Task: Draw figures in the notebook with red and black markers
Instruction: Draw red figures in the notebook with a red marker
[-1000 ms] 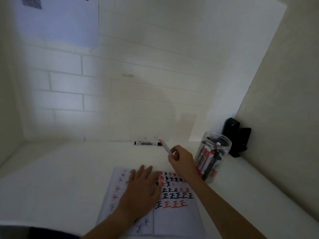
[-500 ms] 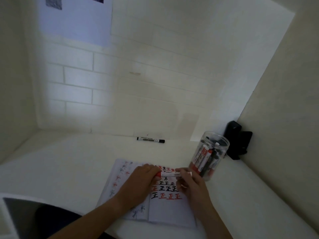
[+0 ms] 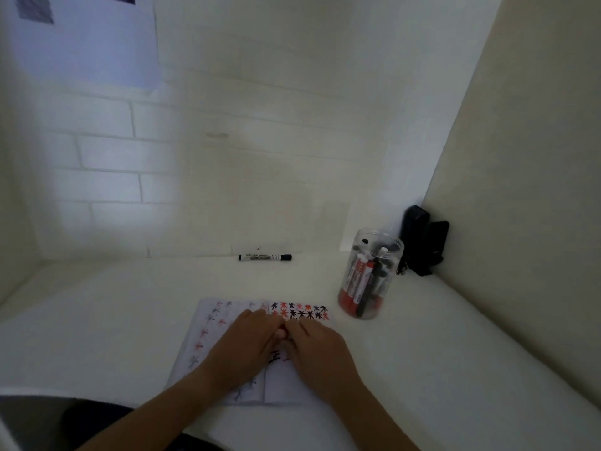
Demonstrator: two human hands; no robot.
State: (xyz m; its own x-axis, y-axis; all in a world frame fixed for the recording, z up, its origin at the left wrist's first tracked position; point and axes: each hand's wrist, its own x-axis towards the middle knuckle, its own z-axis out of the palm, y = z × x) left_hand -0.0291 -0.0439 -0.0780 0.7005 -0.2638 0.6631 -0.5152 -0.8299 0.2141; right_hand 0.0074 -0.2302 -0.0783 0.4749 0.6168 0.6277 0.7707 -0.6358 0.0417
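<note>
Notebook (image 3: 292, 382) pages are seen lying open and flat on the white worktop (image 3: 113, 320), close to its near edge and about midway along it. Rows of small red and black star-like figures run along the far edge of the right-hand page; fainter red and dark marks are seen on the left-hand page, and a black character shows between the two hands.

Both hands are placed over the middle of the notebook. The left hand (image 3: 244, 346) and the right hand (image 3: 320, 353) are brought together so that their fingertips meet over the fold — the fingers of both are curled inward. Whether a marker is held between them cannot be told, since nothing of one shows past the fingers.

A black marker (image 3: 265, 257) is laid on its side along the far edge of the worktop, against the brick wall (image 3: 107, 170), well apart from the notebook. A clear plastic jar (image 3: 370, 275) is set upright near the far right corner, just beyond the right page, and is filled with red and black markers standing on end. A black object (image 3: 422, 242) is lodged in that corner behind the jar.
</note>
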